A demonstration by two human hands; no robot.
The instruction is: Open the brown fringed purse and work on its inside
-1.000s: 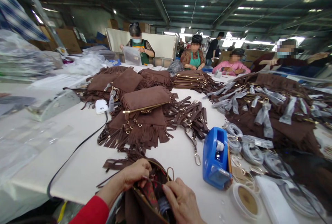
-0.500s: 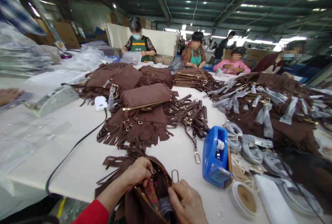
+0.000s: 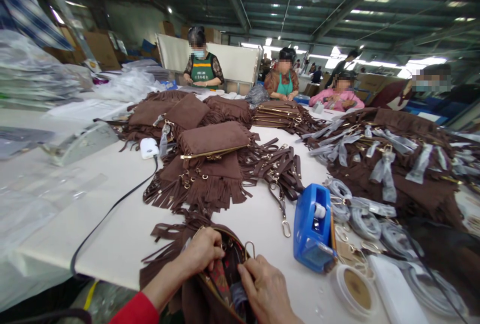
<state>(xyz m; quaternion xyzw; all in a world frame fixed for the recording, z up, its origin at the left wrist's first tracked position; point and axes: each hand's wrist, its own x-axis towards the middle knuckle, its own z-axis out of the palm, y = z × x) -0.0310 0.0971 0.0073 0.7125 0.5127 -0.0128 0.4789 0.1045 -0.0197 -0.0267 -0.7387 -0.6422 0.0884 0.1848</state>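
Observation:
An open brown fringed bag [image 3: 198, 294] lies at the near edge of the table, its patterned red lining showing inside. My left hand [image 3: 204, 251] is closed on the bag's far left rim, fingertips curled into the opening near a small metal ring. On the right rim, my right hand [image 3: 262, 284] pinches the edge beside a gold metal clasp [image 3: 249, 250]. A grey plastic-wrapped item [image 3: 238, 294] sits partly inside the bag, next to my right fingers.
Stacked brown bags [image 3: 213, 139] and straps [image 3: 279, 164] lie ahead. A blue tape dispenser [image 3: 313, 229], a tape roll [image 3: 354, 289] and wrapped coils [image 3: 365, 221] are on the right. A white device [image 3: 149, 148] trails a black cable. Several people work across the table.
Both hands stay on the bag's rim with slight finger shifts. The view has moved a little. At the far left, another person's hand has left the view.

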